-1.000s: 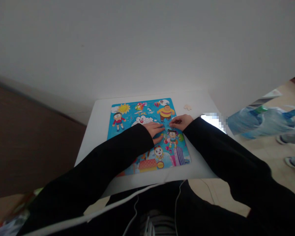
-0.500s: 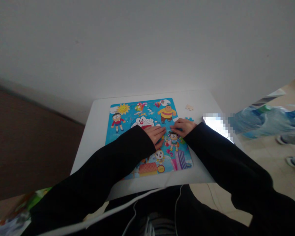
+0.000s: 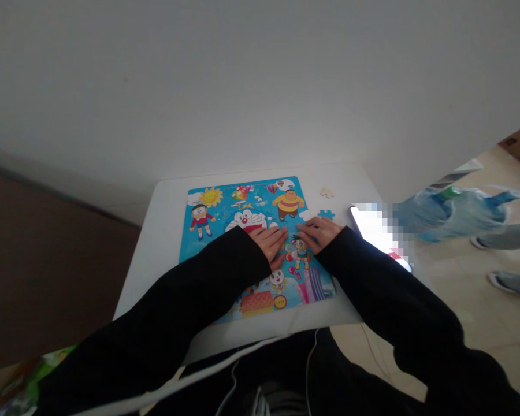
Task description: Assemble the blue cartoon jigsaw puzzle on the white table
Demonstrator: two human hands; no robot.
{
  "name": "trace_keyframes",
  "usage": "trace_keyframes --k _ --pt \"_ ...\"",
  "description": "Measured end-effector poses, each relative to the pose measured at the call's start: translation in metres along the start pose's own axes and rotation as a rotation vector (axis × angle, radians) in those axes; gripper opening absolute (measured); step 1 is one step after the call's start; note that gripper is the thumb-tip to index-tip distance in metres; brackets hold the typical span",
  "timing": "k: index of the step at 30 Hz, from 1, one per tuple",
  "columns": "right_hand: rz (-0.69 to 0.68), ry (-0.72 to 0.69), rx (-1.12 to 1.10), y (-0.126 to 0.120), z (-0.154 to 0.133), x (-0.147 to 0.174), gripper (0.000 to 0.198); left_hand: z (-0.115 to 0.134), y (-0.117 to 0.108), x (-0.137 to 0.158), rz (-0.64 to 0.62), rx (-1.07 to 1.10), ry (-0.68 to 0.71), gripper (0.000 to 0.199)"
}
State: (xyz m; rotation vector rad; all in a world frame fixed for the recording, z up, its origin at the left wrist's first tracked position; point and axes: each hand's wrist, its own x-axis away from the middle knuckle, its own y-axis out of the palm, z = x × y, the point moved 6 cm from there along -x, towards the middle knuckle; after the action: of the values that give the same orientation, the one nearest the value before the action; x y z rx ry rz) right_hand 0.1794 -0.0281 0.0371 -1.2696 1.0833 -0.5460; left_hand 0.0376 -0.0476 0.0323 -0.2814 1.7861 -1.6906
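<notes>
Left hand (image 3: 269,242) lies on the puzzle (image 3: 266,202), fingers extended; right hand (image 3: 317,233) sits alongside, fingers bent, grip not discernible. Puzzle rests on the white table (image 3: 145,254), blue piece (image 3: 327,214) nearby.

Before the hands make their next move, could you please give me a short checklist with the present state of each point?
1. Puzzle board flat on the white table: ok.
2. Left hand on the board: ok, fingers laid across it.
3. Piece pinched in the right hand: cannot tell, the fingertips hide it.
4. Blue piece clear of the right hand: cannot tell, it lies close behind that hand.
5. Pale piece clear of both hands: ok.
6. Phone clear of the board: ok, apart to its right.
</notes>
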Motion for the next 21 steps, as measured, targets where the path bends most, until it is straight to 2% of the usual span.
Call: trace_keyframes --k 3,5,7,9,12,15,18,21 --pt "-0.011 0.120 -0.001 -0.008 0.049 -0.003 0.035 0.001 -0.001 0.001 0.049 -0.019 0.019 0.041" --pt "-0.110 0.163 0.039 -0.009 0.077 -0.002 0.038 0.001 -0.005 0.002 0.140 -0.034 0.049 0.038" --pt "-0.233 0.171 0.024 -0.006 0.092 0.001 0.038 0.003 -0.009 0.003 0.236 -0.032 0.081 0.035" --pt "-0.290 0.163 -0.011 -0.004 0.093 0.003 0.038 0.003 -0.012 0.004 0.285 -0.021 0.099 0.032" --pt "-0.319 0.147 -0.037 -0.002 0.079 0.003 0.042 0.004 -0.014 0.003 0.280 -0.005 0.104 0.031" --pt "-0.382 0.161 -0.046 0.001 0.063 0.001 0.034 0.005 -0.017 0.002 0.278 0.003 0.106 0.030" --pt "-0.317 0.195 -0.040 -0.008 0.057 0.000 0.020 0.006 -0.022 0.002 0.299 0.019 0.123 0.025" --pt "-0.231 0.291 -0.119 -0.018 0.060 0.000 0.019 0.006 -0.024 0.003 0.310 0.052 0.156 0.021"
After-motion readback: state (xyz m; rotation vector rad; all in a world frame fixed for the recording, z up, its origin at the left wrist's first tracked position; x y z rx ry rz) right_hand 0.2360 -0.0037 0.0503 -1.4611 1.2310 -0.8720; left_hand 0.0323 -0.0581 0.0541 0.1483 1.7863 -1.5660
